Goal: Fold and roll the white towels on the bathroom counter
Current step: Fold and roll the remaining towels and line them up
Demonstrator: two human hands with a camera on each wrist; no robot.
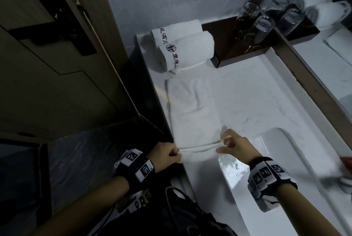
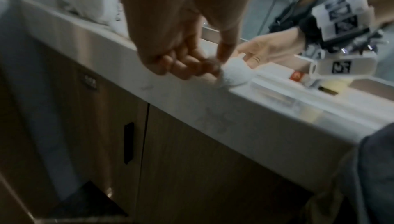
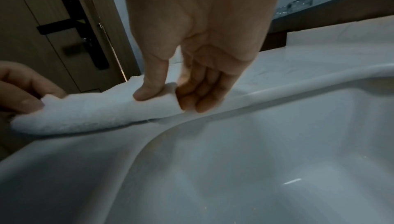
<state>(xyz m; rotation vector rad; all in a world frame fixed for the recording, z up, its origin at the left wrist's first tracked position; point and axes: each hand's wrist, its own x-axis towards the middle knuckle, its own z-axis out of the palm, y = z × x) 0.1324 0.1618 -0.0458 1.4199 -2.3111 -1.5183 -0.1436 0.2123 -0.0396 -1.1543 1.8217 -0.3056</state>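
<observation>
A white towel lies folded into a long strip on the white counter, running away from me. Its near end is curled into a small roll. My left hand pinches the left end of that roll with curled fingers. My right hand pinches the right end, thumb on top and fingers behind. Two finished rolled towels with red lettering lie at the far end of the counter.
A white sink basin opens just right of the towel's near end. A dark tray with upturned glasses stands at the back by the mirror. A wooden door is on the left, cabinet doors below.
</observation>
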